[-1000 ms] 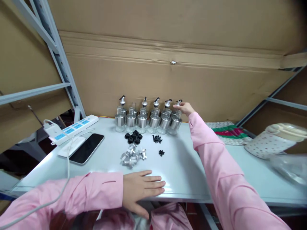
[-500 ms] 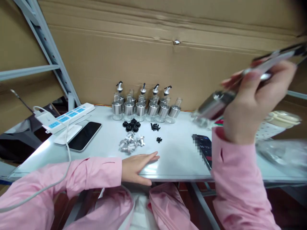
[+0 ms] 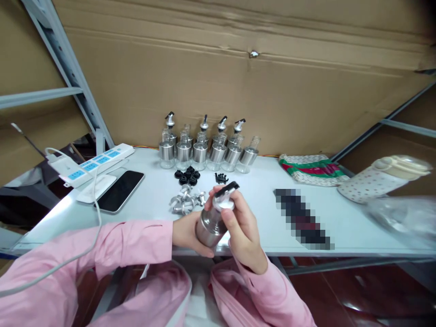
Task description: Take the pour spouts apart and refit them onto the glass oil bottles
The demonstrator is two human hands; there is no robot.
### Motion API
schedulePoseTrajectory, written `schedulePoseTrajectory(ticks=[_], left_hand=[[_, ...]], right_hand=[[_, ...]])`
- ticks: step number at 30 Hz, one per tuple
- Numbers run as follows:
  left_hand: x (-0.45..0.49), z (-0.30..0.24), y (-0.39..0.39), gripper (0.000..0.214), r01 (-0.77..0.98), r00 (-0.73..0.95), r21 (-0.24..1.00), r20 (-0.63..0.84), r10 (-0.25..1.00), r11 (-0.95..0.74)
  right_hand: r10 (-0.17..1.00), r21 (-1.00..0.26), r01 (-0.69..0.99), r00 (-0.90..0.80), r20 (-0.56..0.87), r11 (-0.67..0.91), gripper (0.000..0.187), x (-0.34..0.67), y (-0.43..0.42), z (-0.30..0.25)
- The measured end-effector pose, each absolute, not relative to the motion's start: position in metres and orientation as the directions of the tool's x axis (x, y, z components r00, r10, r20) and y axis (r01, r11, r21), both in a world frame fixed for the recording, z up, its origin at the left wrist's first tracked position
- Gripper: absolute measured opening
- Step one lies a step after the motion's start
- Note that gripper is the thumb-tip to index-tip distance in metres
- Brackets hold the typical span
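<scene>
A glass bottle with a steel band and a silver pourer cap with a black lever is between my hands at the table's front edge. My left hand wraps round its body from the left. My right hand grips the pourer cap at the top, thumb in front and fingers behind. The bottle leans, with its cap up and to the right. Just beyond my left hand lie silver pourer parts, black ribbed stoppers and small black levers.
Several steel-banded bottles stand at the back, some with pourers. On the left are a power strip, a phone and a white cable. A patterned pouch, a dotted tumbler and a plastic bag are on the right.
My right hand has brought the bottle down from the upper right to the front middle. My left hand, flat on the table edge before, now holds the bottle's body.
</scene>
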State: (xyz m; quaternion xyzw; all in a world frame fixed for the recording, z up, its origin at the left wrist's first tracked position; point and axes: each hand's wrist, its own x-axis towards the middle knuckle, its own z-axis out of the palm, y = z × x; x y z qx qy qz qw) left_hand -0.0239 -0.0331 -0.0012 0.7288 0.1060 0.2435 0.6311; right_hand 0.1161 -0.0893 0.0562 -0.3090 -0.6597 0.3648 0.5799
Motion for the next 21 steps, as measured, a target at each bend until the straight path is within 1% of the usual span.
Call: schedulePoseTrajectory(ticks=[2,4,7,12,14,17,21], left_hand=[[-0.025,-0.002,-0.031,0.069,-0.147,0.851,0.947,0.268,0.451,-0.285],[-0.025,-0.002,-0.03,0.064,-0.108,0.861,0.938,0.254,0.44,-0.329],[-0.026,-0.003,-0.03,0.056,-0.061,0.872,0.945,0.207,0.443,-0.322],[-0.025,-0.006,-0.03,0.05,-0.052,0.872,0.943,0.203,0.446,-0.328],[-0.025,-0.006,-0.03,0.05,-0.062,0.87,0.941,0.215,0.444,-0.332],[-0.025,-0.008,-0.029,0.051,-0.099,0.866,0.936,0.248,0.435,-0.336],[-0.025,-0.009,-0.029,0.051,-0.083,0.88,0.944,0.219,0.422,-0.318]], right_hand=[[0.803,-0.814,0.014,-0.174,0.569,0.58,0.027,0.114,-0.089,0.054],[0.779,-0.79,0.021,-0.183,0.6,0.613,0.026,0.112,-0.087,0.05],[0.763,-0.765,0.063,-0.154,0.628,0.641,0.023,0.109,-0.084,0.044],[0.775,-0.758,0.166,-0.076,0.628,0.631,0.026,0.102,-0.083,0.044],[0.79,-0.776,0.158,-0.051,0.612,0.611,0.026,0.1,-0.084,0.046],[0.821,-0.815,0.101,-0.035,0.57,0.57,0.024,0.097,-0.085,0.05],[0.865,-0.865,-0.004,-0.003,0.502,0.502,0.025,0.094,-0.086,0.056]])
